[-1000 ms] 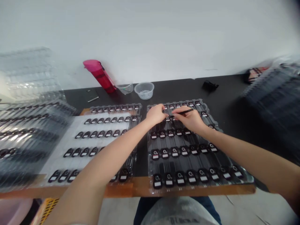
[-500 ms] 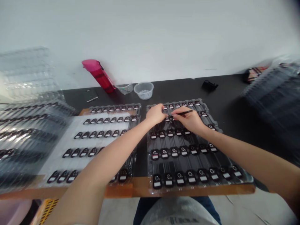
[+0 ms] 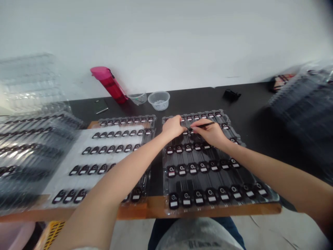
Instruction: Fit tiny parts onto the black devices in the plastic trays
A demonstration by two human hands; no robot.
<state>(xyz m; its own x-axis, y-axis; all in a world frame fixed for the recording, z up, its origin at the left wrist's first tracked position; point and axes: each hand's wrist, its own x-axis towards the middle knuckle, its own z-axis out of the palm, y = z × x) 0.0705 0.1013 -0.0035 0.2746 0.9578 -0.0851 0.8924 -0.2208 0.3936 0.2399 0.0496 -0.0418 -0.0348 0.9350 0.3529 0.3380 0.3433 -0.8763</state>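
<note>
A clear plastic tray (image 3: 179,182) lies in front of me, with rows of small black rounded parts (image 3: 199,197) bearing white labels and ring marks. My right hand (image 3: 208,132) pinches a slim black pen-like tool (image 3: 208,124) over the second row from the back. Its tip points left, at a black part close to my left thumb; whether it touches is too small to tell. My left hand (image 3: 173,127) rests at the tray's back left, fingers curled with the thumb near that part. What lies under those fingers is hidden.
Left of my tray is another filled tray (image 3: 149,173) with a white sheet (image 3: 62,166). Stacked trays stand far left (image 3: 23,156) and right (image 3: 307,114). Behind are a clear tub (image 3: 159,101) of small pieces, a pink-red cylinder (image 3: 110,85) and a black object (image 3: 231,94).
The tray has shifted very slightly left in view. Both hands stay nearly in place, and the tool's tip reaches a little further left, towards my left thumb.
</note>
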